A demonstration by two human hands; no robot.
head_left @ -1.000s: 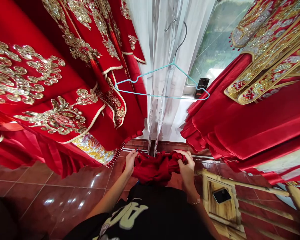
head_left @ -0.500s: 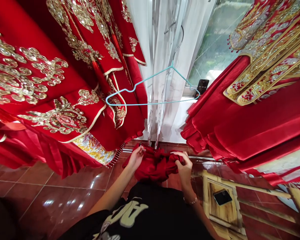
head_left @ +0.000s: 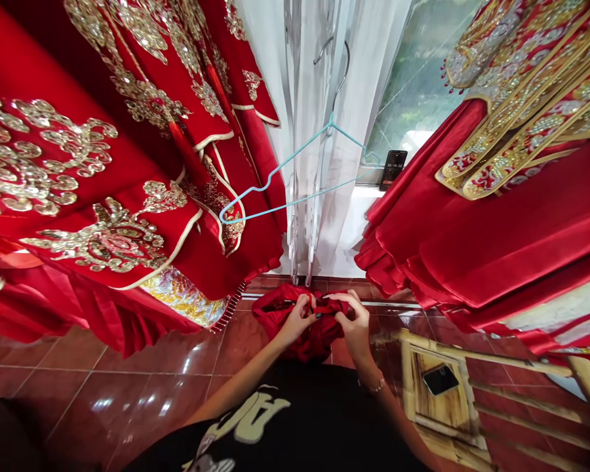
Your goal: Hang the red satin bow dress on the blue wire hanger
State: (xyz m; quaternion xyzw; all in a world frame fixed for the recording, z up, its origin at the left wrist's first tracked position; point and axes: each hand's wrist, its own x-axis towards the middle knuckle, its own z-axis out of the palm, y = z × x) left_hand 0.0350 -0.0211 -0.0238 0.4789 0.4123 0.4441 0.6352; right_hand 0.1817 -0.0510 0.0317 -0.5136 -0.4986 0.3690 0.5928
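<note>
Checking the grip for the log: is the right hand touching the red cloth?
Touching. The head view shows the right hand with its fingers closed on a fold of the red cloth, with no gap between them.

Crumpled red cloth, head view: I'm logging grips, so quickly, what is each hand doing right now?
Left hand: closed, holding the crumpled red cloth.
Right hand: closed, holding the same cloth.

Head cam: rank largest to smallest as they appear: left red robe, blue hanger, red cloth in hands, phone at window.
1. Left red robe, by far the largest.
2. Blue hanger and red cloth: can't rank. The hanger spans wider but is thin wire; the cloth fills more area.
3. Phone, smallest.
</note>
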